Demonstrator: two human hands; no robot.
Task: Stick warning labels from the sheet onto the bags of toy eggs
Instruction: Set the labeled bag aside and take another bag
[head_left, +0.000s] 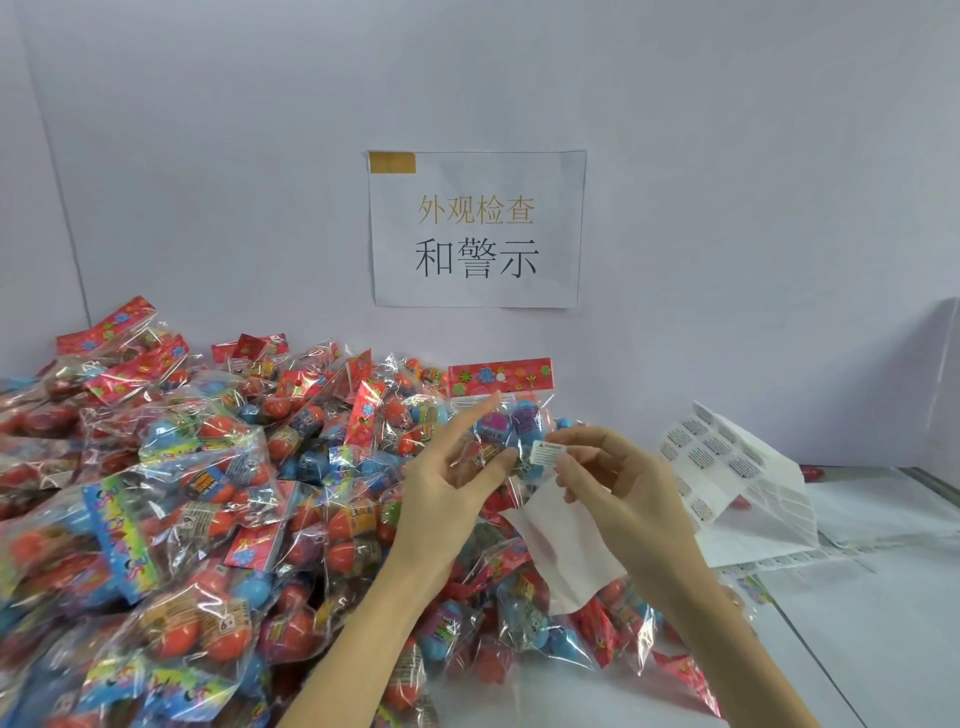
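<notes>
My left hand (452, 483) holds up a clear bag of toy eggs (506, 410) with a red flowered header card, thumb against its front, index finger stretched up. My right hand (613, 483) pinches a small white warning label (546, 452) between thumb and fingertips, right at the bag's front. The same hand also holds a white strip of backing paper (561, 551) that hangs below it. The label sheet (727, 467) lies bent upward at the right, with several labels on it.
A big heap of bagged toy eggs (182, 519) covers the table's left and middle. A paper sign (475, 228) with printed characters is taped to the back wall. White table surface (883, 597) shows at the right, with more label sheets flat under the bent one.
</notes>
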